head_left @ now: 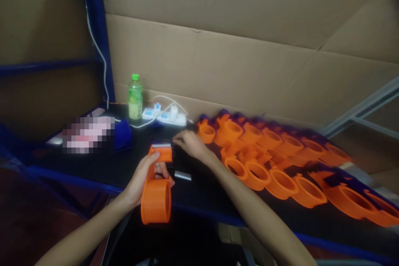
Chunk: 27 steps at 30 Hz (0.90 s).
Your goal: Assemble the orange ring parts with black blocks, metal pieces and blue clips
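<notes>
An orange tape dispenser (156, 203) is gripped in my left hand (141, 176), with its round hub hanging down toward me and its head pointing away. Along the top of the head runs a pale toothed strip (161, 145). My right hand (192, 144) is just beyond and to the right of that head, its thumb and fingers pinched together. Whatever lies in the pinch is too small and blurred to make out. A small silver metal strip (183, 175) lies on the black table (202, 195), right of the dispenser.
Rows of similar orange dispensers (282, 183) with dark blue parts fill the table's right side. At the back stand a green-capped bottle (135, 97) and a white power strip (165, 116) with cables. Dark blue pieces (122, 135) are stacked at left beside a blurred-out patch. Cardboard (218, 62) walls the back.
</notes>
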Tool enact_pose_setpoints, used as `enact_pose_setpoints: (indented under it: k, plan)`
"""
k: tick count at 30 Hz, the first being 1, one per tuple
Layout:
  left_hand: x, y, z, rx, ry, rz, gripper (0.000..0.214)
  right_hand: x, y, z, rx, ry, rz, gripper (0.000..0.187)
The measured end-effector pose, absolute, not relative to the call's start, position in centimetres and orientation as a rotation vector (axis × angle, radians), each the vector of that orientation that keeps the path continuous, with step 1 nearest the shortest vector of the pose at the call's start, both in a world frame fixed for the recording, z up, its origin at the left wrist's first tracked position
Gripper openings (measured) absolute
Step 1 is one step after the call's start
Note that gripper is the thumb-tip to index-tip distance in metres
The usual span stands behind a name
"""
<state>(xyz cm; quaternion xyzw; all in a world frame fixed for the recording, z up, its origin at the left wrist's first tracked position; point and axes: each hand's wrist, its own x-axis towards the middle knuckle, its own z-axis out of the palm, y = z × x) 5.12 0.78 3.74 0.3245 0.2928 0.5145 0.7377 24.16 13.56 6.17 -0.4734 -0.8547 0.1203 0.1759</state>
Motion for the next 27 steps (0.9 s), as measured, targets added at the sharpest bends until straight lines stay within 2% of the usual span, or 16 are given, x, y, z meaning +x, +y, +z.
enact_pose_setpoints:
  k: [3, 7, 12, 14, 21, 27]
  plan:
    - [5.0, 0.9, 3.8, 0.673, 0.661, 1.171, 0.043, 24.7, 13.3, 6.1, -1.347, -2.385, 0.346, 0.017]
    - [5.0, 1.0, 3.8, 0.669, 0.67, 1.186, 0.051, 25.4, 12.9, 6.7, -1.3, -2.246, 0.368, 0.02]
    - [5.5, 0.8, 3.7, 0.691, 0.677, 1.324, 0.051, 25.4, 11.3, 8.6, -1.131, -2.097, 0.501, 0.039]
    - [5.7, 0.8, 3.7, 0.713, 0.694, 1.387, 0.048, 25.0, 10.2, 9.2, -1.051, -2.087, 0.567, 0.041]
    - [5.9, 1.0, 3.3, 0.856, 0.794, 1.449, 0.046, 23.3, 7.8, 9.0, -0.698, -2.185, 0.559, 0.02]
    - [5.7, 1.1, 3.3, 0.782, 0.787, 1.42, 0.051, 22.8, 7.6, 8.2, -0.651, -2.216, 0.38, 0.023]
